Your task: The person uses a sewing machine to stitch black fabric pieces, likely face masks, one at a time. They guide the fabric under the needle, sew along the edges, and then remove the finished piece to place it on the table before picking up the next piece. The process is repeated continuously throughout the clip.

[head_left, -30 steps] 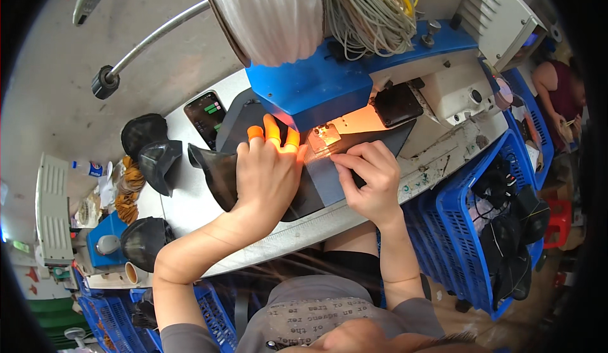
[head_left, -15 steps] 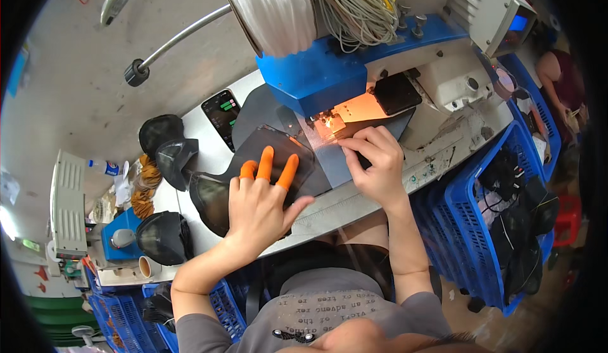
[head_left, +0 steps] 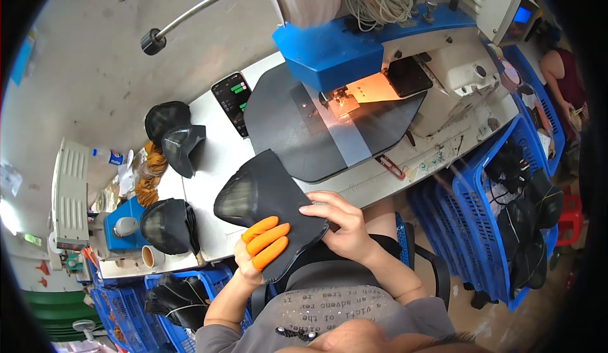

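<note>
A black shoe upper (head_left: 272, 185) with a mesh toe lies across the near edge of the white table, partly out over my lap. My left hand (head_left: 253, 251), with orange covers on three fingers, grips its lower left edge, fingers on top. At its right edge my right hand (head_left: 342, 226) holds on, index and middle fingers over the top and the thumb out of sight. Beyond the upper stands a blue sewing machine (head_left: 329, 58), its lamp-lit needle area (head_left: 342, 106) over a dark rounded work plate (head_left: 278, 115). Red thread snips (head_left: 389, 166) lie on the table near the plate.
More black uppers (head_left: 168, 223) sit at the table's left, near a paper cup (head_left: 152, 256). One phone (head_left: 232, 102) lies left of the plate, a dark phone (head_left: 408, 77) on the machine bed. Blue crates (head_left: 468, 207) stand at right; a person (head_left: 560, 77) is beyond.
The upper has moved off the work plate toward me and now lies near my lap. My right hand has left the needle area and taken its right edge. The snips have come into view.
</note>
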Action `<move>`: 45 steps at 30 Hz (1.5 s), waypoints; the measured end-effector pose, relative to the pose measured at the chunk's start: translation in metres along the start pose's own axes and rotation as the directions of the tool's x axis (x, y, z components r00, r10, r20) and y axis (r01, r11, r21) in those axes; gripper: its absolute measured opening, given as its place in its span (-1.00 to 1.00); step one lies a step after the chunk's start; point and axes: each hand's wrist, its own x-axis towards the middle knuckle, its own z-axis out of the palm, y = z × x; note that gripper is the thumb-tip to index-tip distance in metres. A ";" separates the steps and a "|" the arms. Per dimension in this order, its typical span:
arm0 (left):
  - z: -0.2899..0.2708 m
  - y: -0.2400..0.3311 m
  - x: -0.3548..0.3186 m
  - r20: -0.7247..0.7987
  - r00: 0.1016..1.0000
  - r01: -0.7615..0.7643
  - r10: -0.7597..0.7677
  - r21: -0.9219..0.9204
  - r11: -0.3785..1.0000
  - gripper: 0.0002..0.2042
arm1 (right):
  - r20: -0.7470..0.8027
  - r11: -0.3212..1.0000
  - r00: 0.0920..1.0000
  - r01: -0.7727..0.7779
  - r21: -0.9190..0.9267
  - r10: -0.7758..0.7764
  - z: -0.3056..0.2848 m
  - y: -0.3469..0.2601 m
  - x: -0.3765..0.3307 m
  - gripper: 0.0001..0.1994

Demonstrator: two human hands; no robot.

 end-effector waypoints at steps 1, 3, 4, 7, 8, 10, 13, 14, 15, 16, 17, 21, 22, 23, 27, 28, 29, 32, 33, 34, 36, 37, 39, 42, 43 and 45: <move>0.000 0.003 0.004 -0.005 0.999 0.033 -0.034 -0.053 0.998 -0.74 | -0.032 1.000 0.999 0.011 -0.022 -0.012 0.000 -0.001 0.000 -0.56; 0.000 0.005 0.009 -0.008 0.995 0.097 -0.099 -0.162 0.982 -0.74 | -0.098 0.997 0.995 0.029 -0.069 -0.036 -0.004 -0.002 0.001 -0.61; 0.001 0.002 0.007 0.015 0.984 0.172 -0.175 -0.266 0.948 -0.74 | -0.160 0.985 0.985 0.030 -0.169 -0.057 -0.007 -0.015 0.008 -0.74; 0.004 -0.002 -0.008 0.172 0.878 0.470 -0.446 -0.483 0.739 -0.75 | -0.103 0.999 0.995 -0.009 0.042 0.013 -0.011 -0.006 0.005 -0.80; 0.004 0.002 -0.008 0.286 0.731 0.638 -0.619 -0.607 0.474 -0.78 | -0.117 0.988 0.988 -0.090 0.127 0.105 -0.009 -0.004 0.001 -0.89; 0.011 -0.004 -0.008 0.334 0.670 0.680 -0.663 -0.634 0.368 -0.82 | -0.141 0.919 0.943 -0.246 0.309 0.300 -0.002 0.002 -0.010 -0.91; 0.023 -0.011 -0.015 0.377 0.591 0.710 -0.714 -0.663 0.238 -0.80 | -0.142 0.859 0.907 -0.312 0.405 0.397 0.001 0.007 -0.015 -0.87; 0.026 -0.011 -0.015 0.377 0.579 0.712 -0.723 -0.666 0.223 -0.79 | -0.145 0.846 0.900 -0.317 0.428 0.411 0.001 0.009 -0.015 -0.87; 0.029 -0.012 -0.015 0.375 0.567 0.713 -0.733 -0.669 0.209 -0.77 | -0.147 0.833 0.893 -0.322 0.451 0.425 0.002 0.011 -0.015 -0.86; 0.028 -0.009 -0.012 0.405 0.544 0.712 -0.735 -0.686 0.149 -0.77 | -0.149 0.831 0.896 -0.311 0.461 0.418 0.003 0.014 -0.016 -0.85; 0.030 -0.009 -0.012 0.415 0.532 0.719 -0.738 -0.681 0.135 -0.77 | -0.135 0.819 0.890 -0.330 0.469 0.436 0.003 0.014 -0.016 -0.86; 0.032 -0.012 -0.018 0.448 0.510 0.725 -0.734 -0.683 0.087 -0.77 | -0.082 0.773 0.869 -0.387 0.503 0.488 -0.003 0.008 -0.007 -0.89; 0.033 -0.010 -0.016 0.446 0.507 0.716 -0.737 -0.695 0.072 -0.76 | -0.078 0.759 0.861 -0.397 0.516 0.503 -0.003 0.008 -0.006 -0.89; 0.034 -0.009 -0.014 0.444 0.505 0.706 -0.740 -0.706 0.058 -0.76 | -0.075 0.746 0.852 -0.407 0.528 0.518 -0.002 0.008 -0.005 -0.89; 0.031 -0.012 -0.010 0.469 0.446 0.753 -0.762 -0.657 0.036 -0.74 | -0.105 0.790 0.848 -0.430 0.437 0.519 0.001 0.010 -0.003 -0.83; 0.031 -0.014 -0.010 0.458 0.427 0.762 -0.779 -0.647 0.037 -0.74 | -0.089 0.790 0.849 -0.440 0.427 0.521 0.001 0.009 0.000 -0.82; 0.031 -0.016 -0.008 0.447 0.408 0.771 -0.796 -0.636 0.038 -0.74 | -0.073 0.789 0.849 -0.451 0.418 0.524 0.000 0.007 0.002 -0.80; 0.030 -0.013 -0.002 0.414 0.366 0.749 -0.833 -0.662 0.000 -0.70 | -0.043 0.815 0.861 -0.463 0.349 0.507 -0.001 0.003 0.012 -0.79; 0.030 -0.012 -0.002 0.396 0.356 0.747 -0.846 -0.665 0.003 -0.70 | -0.040 0.813 0.859 -0.467 0.347 0.511 -0.001 0.001 0.015 -0.79; 0.030 -0.013 -0.004 0.373 0.336 0.751 -0.865 -0.660 0.007 -0.70 | -0.039 0.812 0.858 -0.470 0.346 0.512 0.000 0.000 0.018 -0.78; 0.030 -0.011 -0.002 0.355 0.323 0.746 -0.877 -0.666 0.005 -0.71 | -0.038 0.813 0.854 -0.480 0.329 0.519 0.001 0.001 0.022 -0.75; 0.030 -0.010 -0.002 0.348 0.313 0.744 -0.884 -0.668 0.001 -0.72 | -0.037 0.812 0.849 -0.492 0.314 0.528 0.001 0.004 0.022 -0.73; 0.028 -0.010 -0.002 0.348 0.314 0.739 -0.883 -0.674 -0.003 -0.72 | -0.041 0.809 0.842 -0.503 0.304 0.538 0.001 0.004 0.023 -0.70; 0.026 -0.008 -0.001 0.345 0.312 0.735 -0.885 -0.678 -0.005 -0.73 | -0.051 0.799 0.834 -0.506 0.324 0.549 0.002 0.004 0.025 -0.67; 0.025 -0.007 -0.001 0.343 0.311 0.735 -0.886 -0.678 -0.005 -0.73 | -0.057 0.794 0.830 -0.507 0.336 0.554 0.005 0.009 0.023 -0.68; 0.024 -0.007 -0.001 0.348 0.322 0.732 -0.881 -0.681 -0.001 -0.73 | -0.072 0.782 0.819 -0.513 0.354 0.569 0.006 0.009 0.023 -0.68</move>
